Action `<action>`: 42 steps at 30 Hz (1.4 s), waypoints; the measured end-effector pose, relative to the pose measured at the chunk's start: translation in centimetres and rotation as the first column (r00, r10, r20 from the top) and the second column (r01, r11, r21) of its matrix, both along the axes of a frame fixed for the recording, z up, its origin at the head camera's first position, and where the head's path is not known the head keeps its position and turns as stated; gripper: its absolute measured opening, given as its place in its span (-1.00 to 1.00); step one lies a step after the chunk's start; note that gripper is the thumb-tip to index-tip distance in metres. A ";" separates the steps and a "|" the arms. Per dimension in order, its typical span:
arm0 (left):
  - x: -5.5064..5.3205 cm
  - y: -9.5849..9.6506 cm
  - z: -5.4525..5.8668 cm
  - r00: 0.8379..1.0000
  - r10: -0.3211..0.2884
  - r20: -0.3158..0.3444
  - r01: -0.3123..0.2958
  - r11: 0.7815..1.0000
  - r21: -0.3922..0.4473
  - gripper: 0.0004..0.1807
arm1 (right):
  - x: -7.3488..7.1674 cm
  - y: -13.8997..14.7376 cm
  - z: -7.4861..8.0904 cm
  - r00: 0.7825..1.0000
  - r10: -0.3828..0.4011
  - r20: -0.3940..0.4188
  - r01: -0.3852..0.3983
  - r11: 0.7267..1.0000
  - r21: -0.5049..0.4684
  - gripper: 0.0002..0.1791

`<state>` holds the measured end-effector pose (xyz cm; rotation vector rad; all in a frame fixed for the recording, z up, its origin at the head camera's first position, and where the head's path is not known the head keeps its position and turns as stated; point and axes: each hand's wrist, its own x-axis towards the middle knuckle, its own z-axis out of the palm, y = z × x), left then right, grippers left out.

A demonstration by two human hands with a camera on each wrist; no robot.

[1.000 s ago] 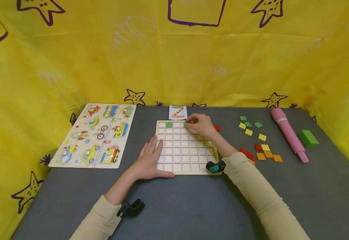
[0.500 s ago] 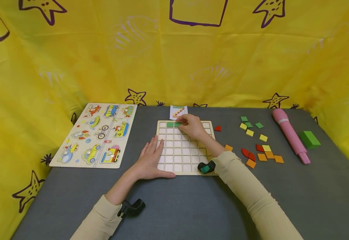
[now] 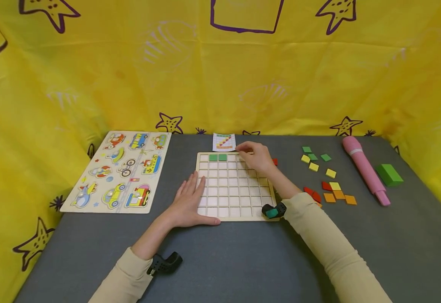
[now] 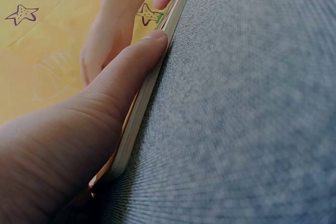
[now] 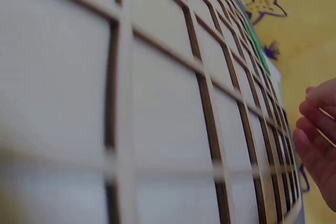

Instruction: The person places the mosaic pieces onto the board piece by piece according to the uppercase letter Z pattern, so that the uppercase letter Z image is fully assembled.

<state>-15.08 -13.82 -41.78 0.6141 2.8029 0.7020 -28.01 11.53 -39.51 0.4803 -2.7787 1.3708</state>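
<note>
A wooden grid board (image 3: 224, 219) with pale square cells lies on the table. Two green square tiles (image 3: 218, 157) sit side by side in its far row. Flat along the board's left side rests my left hand (image 3: 189, 206), fingers spread; its thumb (image 4: 149, 51) lies along the near edge in the left wrist view. Over the board's far right part hovers my right hand (image 3: 256, 158). In the right wrist view its fingers (image 5: 319, 121) are loosely bent, with nothing seen between them. A small printed card (image 3: 224, 142) with a coloured pattern lies just behind the board.
Right of the board are scattered green tiles (image 3: 325, 157), yellow tiles (image 3: 313, 167), orange tiles (image 3: 351, 200) and red pieces (image 3: 312, 194). Farther right lie a pink microphone-shaped toy (image 3: 366, 168) and a green block (image 3: 389, 175). A vehicle puzzle board (image 3: 116, 172) lies at left.
My right hand brought a green tile left into the far row beside the first, let it go and drew back to the right. My left hand stayed on the board.
</note>
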 end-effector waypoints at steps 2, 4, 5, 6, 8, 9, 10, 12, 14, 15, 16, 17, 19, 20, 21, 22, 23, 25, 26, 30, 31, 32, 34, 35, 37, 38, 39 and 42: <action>0.0 -0.1 -0.1 1.000 -0.001 -0.004 0.001 1.000 0.001 0.45 | -0.2 1.5 0.1 0.999 -0.034 0.000 0.034 0.999 0.005 -0.77; 0.0 -0.1 -0.1 1.000 -0.005 -0.015 0.005 1.000 0.008 0.44 | -0.4 3.0 0.1 0.997 -0.072 -0.001 0.072 0.997 0.024 -0.76; 0.0 -0.1 -0.1 1.000 -0.005 -0.019 0.005 1.000 0.009 0.44 | -0.5 3.9 0.1 0.995 -0.096 -0.003 0.096 0.995 0.040 -0.76; 0.0 -0.1 -0.2 1.000 -0.006 -0.024 0.007 1.000 0.012 0.44 | -0.6 4.7 0.1 0.993 -0.119 -0.004 0.119 0.991 0.053 -0.76; 0.1 -0.1 -0.2 1.000 -0.008 -0.029 0.009 1.000 0.015 0.44 | -0.9 6.6 0.0 0.986 -0.165 -0.026 0.167 0.982 0.091 -0.75; 0.1 -0.1 -0.2 1.000 -0.009 -0.030 0.010 1.000 0.012 0.44 | -1.0 7.4 -0.1 0.978 -0.202 -0.058 0.207 0.972 0.114 -0.75; 0.1 0.0 -0.1 0.999 -0.011 -0.034 0.011 1.000 0.014 0.43 | -1.1 8.3 -0.2 0.971 -0.227 -0.078 0.236 0.963 0.131 -0.74; 0.1 0.0 -0.1 0.999 -0.013 -0.036 0.014 1.000 0.016 0.44 | -1.2 9.9 -0.2 0.957 -0.265 -0.121 0.283 0.945 0.166 -0.70; 0.1 0.0 -0.1 0.999 -0.013 -0.036 0.014 1.000 0.021 0.44 | -1.3 11.2 -0.3 0.942 -0.298 -0.152 0.325 0.925 0.198 -0.64; 0.1 0.0 -0.1 0.999 -0.012 -0.033 0.012 1.000 0.019 0.44 | -1.3 11.8 -0.2 0.938 -0.312 -0.150 0.339 0.916 0.215 -0.62; 0.1 0.0 -0.1 0.999 -0.012 -0.035 0.013 1.000 0.024 0.43 | -1.3 12.3 -0.2 0.940 -0.315 -0.130 0.338 0.913 0.230 -0.60; 0.1 0.0 -0.1 0.999 -0.011 -0.031 0.011 1.000 0.019 0.44 | -1.3 12.8 -0.2 0.938 -0.326 -0.118 0.346 0.906 0.246 -0.57; 0.1 0.0 0.0 1.000 -0.010 -0.027 0.011 1.000 0.015 0.44 | -1.3 13.5 -0.2 0.933 -0.349 -0.084 0.358 0.890 0.283 -0.55; 0.1 0.0 0.0 1.000 -0.011 -0.028 0.011 1.000 0.014 0.43 | -1.2 13.7 -0.2 0.932 -0.356 -0.070 0.360 0.883 0.300 -0.54; 0.1 0.0 0.0 1.000 -0.010 -0.027 0.011 1.000 0.015 0.43 | -1.2 13.9 -0.2 0.932 -0.358 -0.060 0.358 0.879 0.315 -0.54; 0.1 0.0 0.0 1.000 -0.011 -0.028 0.011 1.000 0.016 0.43 | -1.2 14.0 -0.2 0.934 -0.353 -0.055 0.351 0.879 0.322 -0.54; 0.1 0.0 0.0 1.000 -0.010 -0.027 0.011 1.000 0.015 0.44 | -1.2 14.1 -0.2 0.938 -0.341 -0.056 0.340 0.881 0.330 -0.55; 0.1 0.0 0.0 1.000 -0.010 -0.029 0.011 1.000 0.017 0.43 | -1.2 14.1 -0.3 0.949 -0.308 -0.062 0.311 0.895 0.320 -0.58; 0.1 0.0 0.0 0.999 -0.012 -0.032 0.013 1.000 0.020 0.43 | -1.3 14.1 -0.4 0.955 -0.290 -0.065 0.295 0.904 0.310 -0.59; 0.1 0.0 -0.1 0.999 -0.014 -0.036 0.015 1.000 0.021 0.42 | -1.4 13.9 -0.6 0.963 -0.259 -0.073 0.269 0.923 0.274 -0.60; 0.1 -0.1 -0.1 0.999 -0.014 -0.037 0.015 1.000 0.023 0.42 | -1.5 13.8 -0.6 0.962 -0.264 -0.073 0.274 0.922 0.275 -0.59; 0.1 -0.1 -0.1 0.999 -0.014 -0.038 0.015 1.000 0.022 0.42 | -1.5 13.7 -0.6 0.960 -0.271 -0.076 0.282 0.919 0.275 -0.59; 0.1 -0.1 -0.2 0.999 -0.012 -0.039 0.012 1.000 0.018 0.42 | -1.4 13.5 -0.6 0.954 -0.288 -0.082 0.300 0.915 0.270 -0.59; 0.0 -0.1 -0.2 0.999 -0.011 -0.038 0.011 1.000 0.013 0.42 | -1.4 13.4 -0.5 0.953 -0.292 -0.082 0.304 0.915 0.266 -0.59; 0.0 -0.1 -0.2 0.999 -0.011 -0.037 0.012 1.000 0.008 0.43 | -1.3 13.0 -0.3 0.952 -0.296 -0.076 0.305 0.916 0.260 -0.58; 0.0 -0.1 -0.2 0.999 -0.012 -0.038 0.013 1.000 0.008 0.43 | -1.3 12.9 -0.2 0.952 -0.296 -0.074 0.305 0.916 0.261 -0.58; 0.0 -0.1 -0.2 0.999 -0.013 -0.037 0.013 1.000 0.008 0.43 | -1.2 12.7 -0.1 0.953 -0.295 -0.071 0.303 0.915 0.266 -0.57; 0.0 -0.1 -0.2 0.999 -0.010 -0.031 0.010 1.000 0.009 0.43 | -1.2 12.2 0.1 0.953 -0.297 -0.065 0.302 0.908 0.291 -0.55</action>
